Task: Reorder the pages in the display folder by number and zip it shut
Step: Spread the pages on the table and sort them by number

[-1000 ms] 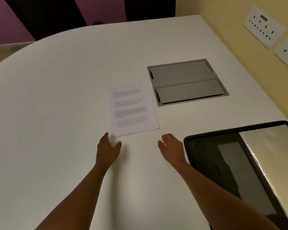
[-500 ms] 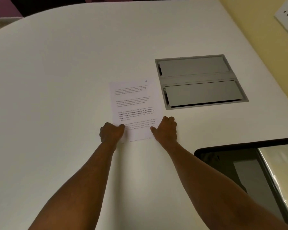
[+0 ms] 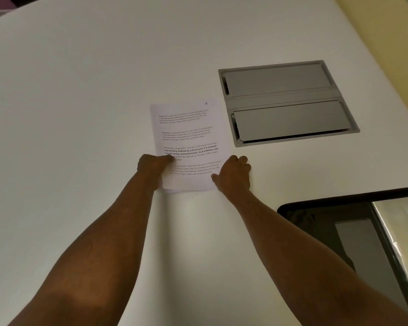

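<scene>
Both bare forearms are reaching forward from the bottom edge across the white table (image 3: 80,114), converging toward the middle. At near right, the open display folder (image 3: 353,234) is lying flat, its black zip edge curving round the corner and a shiny clear sleeve (image 3: 400,231) catching light along the right side; it is sitting well apart from the hands.

Past the wrists, the left hand (image 3: 154,166) is gripping the lower left edge of the pages (image 3: 190,142), thumb lying on top of the printed text and fingers tucked under the sheet's edge (knuckles hiding the corner itself). The right hand (image 3: 233,172) is holding the lower right edge, fingers curled over the side of the paper and thumb pressing on the sheet. The near edge of the stack is lifting slightly, with a few sheet edges fanning below. The top page is showing a "4" in its far right corner.

Just beyond, right of the pages, a grey cable hatch (image 3: 287,102) is sitting flush in the tabletop. Yellow wall (image 3: 386,31) at far right.
</scene>
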`<state>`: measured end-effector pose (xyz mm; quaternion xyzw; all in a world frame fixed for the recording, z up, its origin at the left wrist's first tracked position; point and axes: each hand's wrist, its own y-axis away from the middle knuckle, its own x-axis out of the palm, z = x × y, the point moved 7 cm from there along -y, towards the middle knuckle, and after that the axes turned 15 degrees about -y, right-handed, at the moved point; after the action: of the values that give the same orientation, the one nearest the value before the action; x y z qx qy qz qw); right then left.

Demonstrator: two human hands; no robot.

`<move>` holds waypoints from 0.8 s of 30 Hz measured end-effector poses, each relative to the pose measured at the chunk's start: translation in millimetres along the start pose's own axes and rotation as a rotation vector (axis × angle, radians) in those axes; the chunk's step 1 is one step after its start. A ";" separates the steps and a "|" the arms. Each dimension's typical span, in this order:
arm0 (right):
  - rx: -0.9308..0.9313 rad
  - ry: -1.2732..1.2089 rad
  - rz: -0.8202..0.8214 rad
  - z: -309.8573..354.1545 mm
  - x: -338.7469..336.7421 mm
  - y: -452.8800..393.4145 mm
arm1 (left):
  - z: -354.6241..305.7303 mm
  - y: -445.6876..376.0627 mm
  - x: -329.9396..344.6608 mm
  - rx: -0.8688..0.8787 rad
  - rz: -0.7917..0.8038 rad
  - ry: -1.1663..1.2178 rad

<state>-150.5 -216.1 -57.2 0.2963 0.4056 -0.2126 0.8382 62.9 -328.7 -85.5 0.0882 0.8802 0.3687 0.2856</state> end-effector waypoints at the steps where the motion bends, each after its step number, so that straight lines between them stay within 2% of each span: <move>1: 0.002 0.000 0.002 -0.5 0.5 -0.3 | -3.1 1.0 -0.6 0.025 0.011 0.002; 5: -0.008 -0.010 0.057 -0.3 -0.7 0.5 | -15.4 22.1 3.0 0.168 0.101 0.046; 8: 0.089 -0.115 0.160 -12.1 -3.1 3.7 | -8.0 48.0 2.4 0.208 0.199 0.084; 12: 0.127 -0.265 0.274 -32.8 -14.1 33.0 | 41.1 75.8 -11.4 0.132 0.241 0.200; 17: 0.199 -0.562 0.365 -70.5 1.8 112.8 | 142.3 144.9 -18.2 0.016 0.239 0.253; 24: 0.215 -0.624 0.378 -117.2 28.7 219.5 | 254.7 225.5 -13.8 -0.153 0.158 0.303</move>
<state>-67.7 20.1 -67.2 0.3733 0.0444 -0.1755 0.9099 206.4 -20.6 -65.6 0.0785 0.8729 0.4648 0.1259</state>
